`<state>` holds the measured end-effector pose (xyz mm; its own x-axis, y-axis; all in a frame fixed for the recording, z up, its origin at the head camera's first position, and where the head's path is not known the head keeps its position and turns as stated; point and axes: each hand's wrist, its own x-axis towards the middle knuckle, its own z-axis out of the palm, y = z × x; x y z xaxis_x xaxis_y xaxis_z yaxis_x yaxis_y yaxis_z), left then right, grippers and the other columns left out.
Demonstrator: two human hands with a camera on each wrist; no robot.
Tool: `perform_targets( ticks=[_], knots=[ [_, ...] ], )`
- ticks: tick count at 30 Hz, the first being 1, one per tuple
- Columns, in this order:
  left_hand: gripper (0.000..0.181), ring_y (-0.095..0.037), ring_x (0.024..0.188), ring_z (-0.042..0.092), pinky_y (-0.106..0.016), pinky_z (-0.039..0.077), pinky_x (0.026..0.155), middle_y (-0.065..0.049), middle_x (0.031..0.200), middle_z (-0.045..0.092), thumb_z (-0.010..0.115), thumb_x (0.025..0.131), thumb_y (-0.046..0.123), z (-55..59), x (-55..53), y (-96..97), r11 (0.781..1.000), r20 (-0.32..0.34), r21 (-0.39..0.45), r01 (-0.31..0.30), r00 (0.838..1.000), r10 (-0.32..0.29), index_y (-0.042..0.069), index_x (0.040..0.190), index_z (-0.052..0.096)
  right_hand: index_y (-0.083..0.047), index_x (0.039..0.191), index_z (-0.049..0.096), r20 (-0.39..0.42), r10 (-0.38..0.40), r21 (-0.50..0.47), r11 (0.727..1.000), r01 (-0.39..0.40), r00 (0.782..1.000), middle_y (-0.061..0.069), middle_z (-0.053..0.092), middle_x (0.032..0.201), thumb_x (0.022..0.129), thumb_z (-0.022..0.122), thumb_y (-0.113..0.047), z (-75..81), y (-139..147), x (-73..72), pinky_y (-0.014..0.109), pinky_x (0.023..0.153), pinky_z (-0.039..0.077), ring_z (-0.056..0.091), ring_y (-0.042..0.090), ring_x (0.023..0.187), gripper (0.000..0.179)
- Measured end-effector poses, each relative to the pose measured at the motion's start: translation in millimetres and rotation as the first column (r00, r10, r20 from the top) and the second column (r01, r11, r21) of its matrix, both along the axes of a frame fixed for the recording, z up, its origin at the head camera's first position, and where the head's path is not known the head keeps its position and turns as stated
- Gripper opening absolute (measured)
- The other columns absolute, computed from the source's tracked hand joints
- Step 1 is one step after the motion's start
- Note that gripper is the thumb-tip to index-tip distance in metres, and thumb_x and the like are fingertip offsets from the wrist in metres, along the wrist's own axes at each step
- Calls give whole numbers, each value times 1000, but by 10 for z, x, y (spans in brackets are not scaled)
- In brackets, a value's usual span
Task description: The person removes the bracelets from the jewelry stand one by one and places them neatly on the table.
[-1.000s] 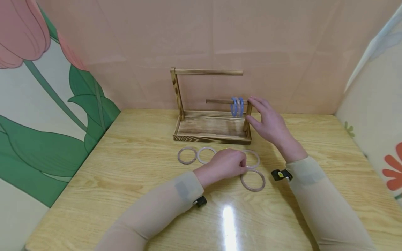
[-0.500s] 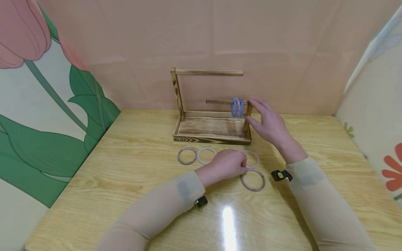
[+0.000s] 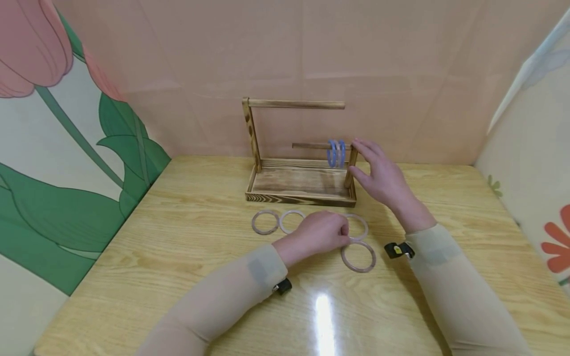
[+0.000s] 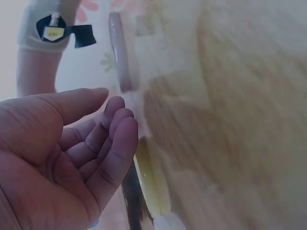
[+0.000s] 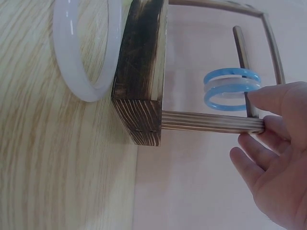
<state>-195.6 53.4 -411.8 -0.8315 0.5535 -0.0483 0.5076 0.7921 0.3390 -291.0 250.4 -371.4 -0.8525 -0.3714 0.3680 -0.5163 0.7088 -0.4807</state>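
Note:
Loosely curled, my left hand hovers over the row of bangles; in the left wrist view its thumb and fingertips show nothing between them. It partly covers a pale bangle and lies beside a mauve bangle. A yellow bangle, hidden in the head view, shows below its fingers. My right hand holds the right post of a wooden bangle stand, thumb on one side and fingers on the other. Two blue bangles with a pale one between hang on the stand's lower rod.
A greyish bangle and a white bangle lie flat in front of the stand on the wood-grain table. The stand's upper rod carries no bangles. A pink backdrop rises behind.

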Motion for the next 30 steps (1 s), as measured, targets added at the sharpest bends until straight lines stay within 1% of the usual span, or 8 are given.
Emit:
perform_targets(
  ticks=[4, 8, 12, 15, 20, 24, 28, 30],
  knots=[
    [12, -2, 77, 63, -22, 51, 70, 16, 92, 73, 77, 107, 34, 39, -14, -54, 998, 14, 63, -20, 1000, 19, 23, 104, 79, -11, 173, 37, 3, -3, 1, 1000, 3, 1000, 15, 35, 176, 112, 68, -23, 4, -3, 4, 76, 105, 47, 49, 52, 146, 69],
    [15, -1, 80, 66, -22, 53, 72, 13, 98, 77, 75, 109, 35, 105, -43, -109, 991, 19, 128, -48, 999, 45, 20, 112, 80, -11, 172, 38, 1, -9, 5, 1000, 9, 1000, 15, 35, 176, 112, 68, -22, 2, -3, 3, 75, 103, 48, 51, 53, 144, 69],
    [20, -2, 83, 68, -23, 55, 76, 8, 101, 79, 73, 110, 35, 181, -70, -171, 978, -8, 195, -77, 997, 80, 18, 117, 80, -9, 171, 39, -7, -8, 6, 1000, 8, 1000, 16, 35, 176, 111, 69, -20, 0, -3, -3, 76, 105, 47, 50, 53, 144, 68],
    [21, -4, 86, 69, -23, 55, 78, 7, 103, 79, 72, 110, 35, 214, -92, -222, 962, -33, 252, -102, 993, 114, 17, 119, 79, -8, 171, 39, -8, -6, 8, 1000, 7, 1000, 16, 35, 176, 111, 69, -20, -1, -3, 0, 76, 105, 48, 51, 53, 144, 68],
    [22, -6, 87, 70, -27, 57, 77, 7, 104, 79, 71, 111, 36, 256, -125, -300, 930, -46, 333, -154, 983, 179, 19, 123, 78, -8, 171, 39, -8, -11, 12, 1000, 11, 1000, 16, 36, 176, 111, 69, -20, -3, -3, 2, 76, 106, 47, 49, 52, 146, 68],
    [26, -8, 92, 72, -30, 59, 81, 6, 109, 80, 70, 111, 37, 310, -138, -344, 900, -47, 390, -194, 972, 229, 19, 127, 77, -9, 171, 39, -12, -12, 10, 1000, 12, 1000, 16, 36, 175, 110, 70, -19, -3, 0, 0, 77, 108, 45, 47, 52, 148, 69],
    [31, -10, 96, 73, -29, 60, 83, 5, 114, 79, 69, 112, 36, 335, -168, -379, 852, -24, 474, -223, 964, 266, 16, 134, 75, -9, 172, 38, -4, -8, 6, 1000, 8, 1000, 15, 34, 177, 110, 70, -18, 0, -2, 2, 77, 109, 45, 46, 52, 149, 70],
    [32, -10, 95, 73, -29, 61, 81, 4, 115, 78, 70, 112, 35, 340, -189, -393, 821, -13, 520, -235, 959, 283, 15, 137, 73, -9, 172, 37, -1, -6, 5, 1000, 6, 1000, 14, 34, 177, 111, 69, -18, 0, -5, 5, 77, 110, 44, 47, 52, 149, 70]
  ],
)
